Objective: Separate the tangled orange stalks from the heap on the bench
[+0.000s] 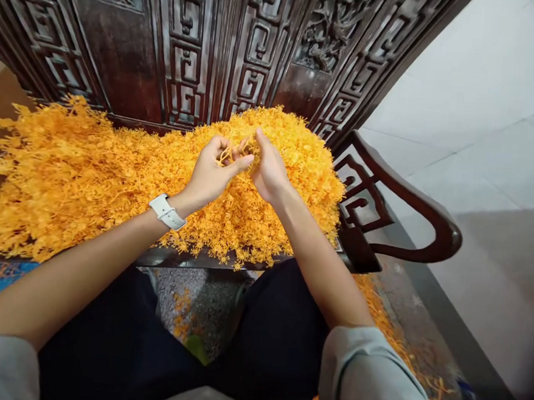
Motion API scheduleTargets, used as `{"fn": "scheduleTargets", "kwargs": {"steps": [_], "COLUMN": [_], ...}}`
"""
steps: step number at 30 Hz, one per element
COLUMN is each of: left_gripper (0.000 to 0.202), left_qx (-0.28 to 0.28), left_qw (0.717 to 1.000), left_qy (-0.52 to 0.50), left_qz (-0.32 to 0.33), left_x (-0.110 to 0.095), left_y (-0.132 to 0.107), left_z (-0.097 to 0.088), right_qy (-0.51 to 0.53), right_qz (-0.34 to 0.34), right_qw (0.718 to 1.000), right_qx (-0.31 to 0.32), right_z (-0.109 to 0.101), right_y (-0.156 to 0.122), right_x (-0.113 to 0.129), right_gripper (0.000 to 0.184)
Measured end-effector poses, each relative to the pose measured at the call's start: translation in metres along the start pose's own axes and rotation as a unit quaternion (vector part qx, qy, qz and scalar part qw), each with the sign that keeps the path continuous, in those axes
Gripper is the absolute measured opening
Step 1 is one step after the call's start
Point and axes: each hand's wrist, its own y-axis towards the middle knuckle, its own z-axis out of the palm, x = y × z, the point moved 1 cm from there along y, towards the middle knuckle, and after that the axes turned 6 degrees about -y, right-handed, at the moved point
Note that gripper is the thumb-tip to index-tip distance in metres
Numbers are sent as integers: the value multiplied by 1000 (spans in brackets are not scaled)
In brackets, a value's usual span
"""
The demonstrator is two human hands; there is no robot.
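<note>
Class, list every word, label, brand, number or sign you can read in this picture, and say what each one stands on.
None: no readable text anywhere.
The carved wooden bench back bears only fretwork patterns, not letters.
The white watch on the left hand's wrist shows only its strap; no dial or brand is visible.
The orange sprigs, which both the left hand and the right hand are fingering, carry no tag.

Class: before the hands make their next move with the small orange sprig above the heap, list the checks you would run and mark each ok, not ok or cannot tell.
1. Orange sprig pinched in left hand: ok.
2. Right hand meets the sprig: ok.
3. Hands above the orange heap: ok.
4. Heap fully on the carved bench: not ok, bits lie on the floor.
5. Sprig undamaged: cannot tell.
</note>
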Motion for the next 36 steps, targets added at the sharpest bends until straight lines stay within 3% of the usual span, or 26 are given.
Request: {"fn": "scheduleTargets", "kwargs": {"steps": [4, 9, 13, 16, 20, 23, 27, 30, 33, 36], "left_gripper": [25, 16, 24, 29, 29, 29, 29, 27, 25, 34], "left_qx": [5, 19, 36, 37, 80, 117, 137, 115, 102, 151], "left_qw": [1000, 998, 996, 998, 992, 976, 969, 971, 968, 954], "left_qy": [21, 61, 68, 33, -43, -95, -88, -78, -86, -94], "left_qz": [9, 6, 40, 31, -84, -155, -185, -194, -213, -240], "left_x": [13, 25, 28, 23, 10, 2, -5, -8, -10, -11], "left_y": [-1, 3, 1, -3, -6, -5, -5, -7, -8, -7], "left_z": [8, 8, 12, 18, 22, 20, 18, 20, 22, 18], "right_qy": [-42, -162, -201, -212, -169, -94, -13, 19, 1, -64], "right_qz": [-9, -95, -167, -181, -173, -127, -31, 17, 1, -41], "right_qw": [998, 977, 956, 950, 966, 987, 999, 999, 999, 993], "right_qx": [-37, -98, -132, -139, -88, -28, 18, 23, 43, 85], "right_z": [1, -7, -12, -16, -15, -11, -6, -5, -9, -18], "right_y": [-5, -11, -13, -12, -14, -18, -24, -27, -28, -32], "right_x": [-12, -14, -16, -14, -2, 6, 8, 8, 15, 31], "right_gripper": [62, 62, 61, 62, 68, 69, 65, 59, 56, 54]}}
